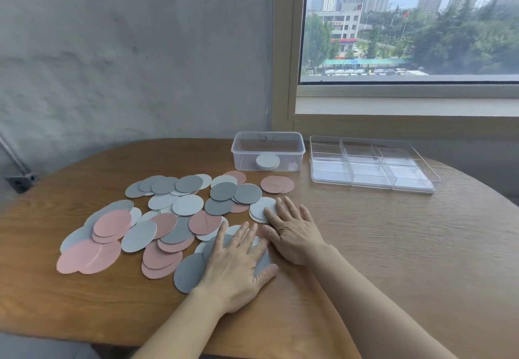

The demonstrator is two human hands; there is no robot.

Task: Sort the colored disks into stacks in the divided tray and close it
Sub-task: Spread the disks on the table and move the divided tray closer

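Several pink, grey and white disks (168,218) lie scattered and overlapping on the left half of the wooden table (393,246). My left hand (238,268) lies flat, fingers spread, on grey and white disks at the pile's near right edge. My right hand (292,229) rests flat beside it, its fingertips touching a white disk (259,207). The clear divided tray (373,166) stands at the back right with nothing in its compartments. A clear rectangular box (268,150) behind the pile holds a small stack of white disks (267,161).
A grey wall stands behind the table on the left, and a window with its sill is at the right. Bare wood stretches to the right of my hands up to the divided tray. The table's rounded front edge is close to me.
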